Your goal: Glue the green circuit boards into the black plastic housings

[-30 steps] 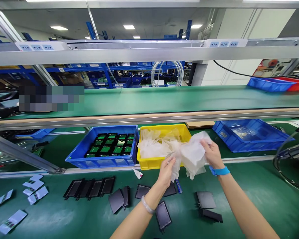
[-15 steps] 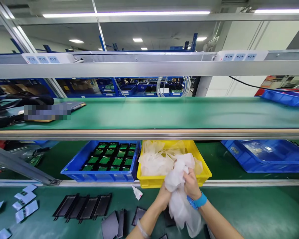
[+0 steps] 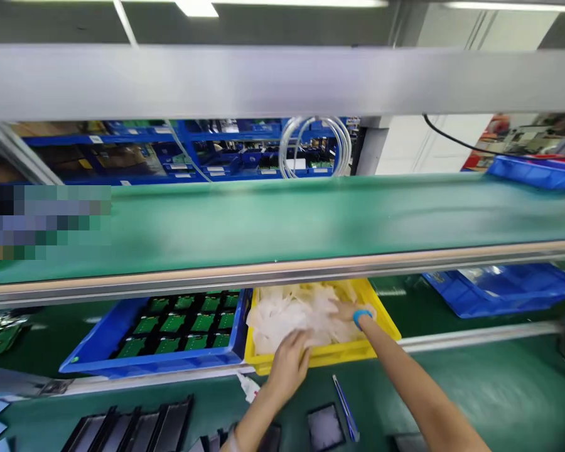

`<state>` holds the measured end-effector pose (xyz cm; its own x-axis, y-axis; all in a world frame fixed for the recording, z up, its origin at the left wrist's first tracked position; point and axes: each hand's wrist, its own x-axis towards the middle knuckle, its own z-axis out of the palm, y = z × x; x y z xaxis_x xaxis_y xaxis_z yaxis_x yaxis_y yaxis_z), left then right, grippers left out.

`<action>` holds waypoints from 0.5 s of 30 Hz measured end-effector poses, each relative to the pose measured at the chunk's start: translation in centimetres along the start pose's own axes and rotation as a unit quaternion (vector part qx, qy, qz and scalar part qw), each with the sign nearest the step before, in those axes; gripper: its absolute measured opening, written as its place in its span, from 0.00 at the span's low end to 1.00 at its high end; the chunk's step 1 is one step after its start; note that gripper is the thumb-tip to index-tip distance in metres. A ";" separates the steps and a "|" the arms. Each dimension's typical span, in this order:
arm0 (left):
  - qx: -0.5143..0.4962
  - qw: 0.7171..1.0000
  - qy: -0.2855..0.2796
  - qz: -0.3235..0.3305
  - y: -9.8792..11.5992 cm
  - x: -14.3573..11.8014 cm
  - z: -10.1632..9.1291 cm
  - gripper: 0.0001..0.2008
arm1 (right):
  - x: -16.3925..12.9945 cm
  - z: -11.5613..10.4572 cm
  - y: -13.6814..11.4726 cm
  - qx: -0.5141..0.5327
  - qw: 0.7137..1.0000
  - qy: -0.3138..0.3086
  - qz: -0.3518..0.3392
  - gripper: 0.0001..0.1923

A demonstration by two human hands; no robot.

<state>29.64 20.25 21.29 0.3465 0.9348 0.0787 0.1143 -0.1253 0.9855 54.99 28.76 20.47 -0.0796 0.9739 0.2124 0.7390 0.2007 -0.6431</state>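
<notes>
shiny green table [image 3: 503, 389] up front, black plastic trays [image 3: 172, 427], left hand [image 3: 289, 363] by the yellow bin [image 3: 332, 356], right hand [image 3: 346, 310] blurred on crumpled filmy wraps [image 3: 282, 317] inside, can't tell if either's fingers grip, green shelf [image 3: 263, 220], blue racks [image 3: 136, 139] way back

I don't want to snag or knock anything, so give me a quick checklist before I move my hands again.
1. Both hands out of the yellow bin: not ok; the right hand is inside it.
2. Right fingers free of the white film: cannot tell; they are blurred among it.
3. Left hand off the film: cannot tell; it overlaps the bin's near side.
4. Blue tweezers apart from both hands: ok, lying on the green work surface.
5. White tube clear of the left forearm: cannot tell; they overlap in view.
6. Green circuit boards inside the blue bin: ok, in rows.
</notes>
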 end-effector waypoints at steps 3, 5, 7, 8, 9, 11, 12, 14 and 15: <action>0.083 0.988 -0.115 -0.056 -4.4 -8.6 1.8 0.07 | -4.4 -2.7 1.4 -0.019 0.999 -0.012 0.045 0.20; 0.141 0.970 -0.181 -0.084 -7.3 -13.9 3.1 0.18 | -9.7 -4.6 1.9 -0.029 0.997 -0.032 0.063 0.21; 0.197 0.950 -0.223 -0.096 -9.8 -17.9 4.3 0.20 | -16.4 -5.8 1.8 -0.034 0.994 -0.083 0.065 0.27; 0.224 0.939 -0.241 -0.096 -10.8 -19.3 4.8 0.23 | -20.0 -5.9 1.6 -0.037 0.991 -0.115 0.064 0.30; 0.251 0.928 -0.258 -0.094 -11.6 -20.3 5.0 0.25 | -23.6 -5.7 1.4 -0.044 0.987 -0.140 0.068 0.37; 0.299 0.905 -0.291 -0.080 -12.8 -21.5 5.0 0.34 | -30.2 -4.3 1.3 -0.073 0.982 -0.149 0.093 0.45; 0.320 0.895 -0.303 -0.071 -13.2 -21.7 4.7 0.38 | -32.9 -3.3 1.4 -0.088 0.980 -0.142 0.108 0.43; 0.354 0.879 -0.316 -0.048 -13.4 -21.8 3.7 0.43 | -36.9 -0.8 1.9 -0.103 0.978 -0.127 0.128 0.27; 0.368 0.873 -0.318 -0.034 -13.3 -21.7 3.1 0.45 | -38.2 0.5 2.2 -0.105 0.978 -0.120 0.133 0.21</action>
<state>23.49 0.59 5.95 0.7359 0.6035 -0.3068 0.6408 -0.4746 0.6034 59.37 -7.99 10.57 -0.0022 0.9907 -0.1359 0.8744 -0.0640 -0.4809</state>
